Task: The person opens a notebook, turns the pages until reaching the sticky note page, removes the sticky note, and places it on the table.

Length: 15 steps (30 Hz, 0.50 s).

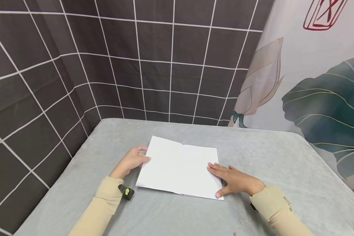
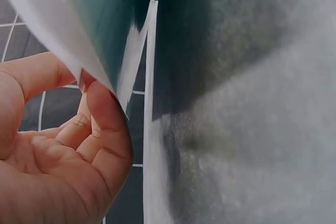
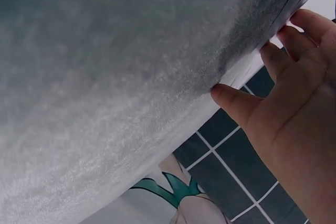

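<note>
An open book with white, seemingly blank pages lies on the table, its fold running down the middle. At its left edge my left hand pinches the book between thumb and fingers. The left wrist view shows that hand gripping the lower corner of the book, whose dark green underside is lifted off the table there. My right hand rests on the right page near its outer edge, fingers spread and thumb by the lower corner. Seen from the right wrist, the right hand has its fingers extended.
A grey cloth covers the table. Behind it and along the left hangs a dark curtain with white grid lines. At the right hangs a pale curtain printed with a flower bud and large leaves.
</note>
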{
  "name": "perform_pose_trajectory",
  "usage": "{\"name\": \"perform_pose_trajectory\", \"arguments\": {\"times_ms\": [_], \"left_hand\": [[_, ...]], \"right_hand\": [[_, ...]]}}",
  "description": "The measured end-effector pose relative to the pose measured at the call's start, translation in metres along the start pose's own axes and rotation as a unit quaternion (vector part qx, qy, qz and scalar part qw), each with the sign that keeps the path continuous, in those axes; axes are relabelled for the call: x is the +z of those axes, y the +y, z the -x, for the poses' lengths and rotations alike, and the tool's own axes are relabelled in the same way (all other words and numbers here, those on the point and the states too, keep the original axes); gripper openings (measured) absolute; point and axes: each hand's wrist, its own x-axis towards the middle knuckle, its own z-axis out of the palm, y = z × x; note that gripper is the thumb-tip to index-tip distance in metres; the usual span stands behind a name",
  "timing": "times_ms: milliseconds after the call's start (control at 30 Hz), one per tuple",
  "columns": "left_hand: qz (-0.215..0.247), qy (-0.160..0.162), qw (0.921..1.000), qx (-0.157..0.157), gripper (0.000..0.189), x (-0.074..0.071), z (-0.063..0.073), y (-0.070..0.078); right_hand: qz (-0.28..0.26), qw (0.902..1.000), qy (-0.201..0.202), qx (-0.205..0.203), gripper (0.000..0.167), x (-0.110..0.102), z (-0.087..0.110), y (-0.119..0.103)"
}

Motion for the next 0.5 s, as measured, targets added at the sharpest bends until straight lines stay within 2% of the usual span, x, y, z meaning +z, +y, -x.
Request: {"name": "perform_pose_trajectory", "arguments": {"times_ms": [500], "left_hand": [[-0.012, -0.014, 0.9998, -0.004, 0.054, -0.0010, 0.0029, -0.0031]], "right_hand": [[-0.006, 1.0000, 0.005, 0.004, 0.103, 0.0007, 0.0007, -0.0014]]}}
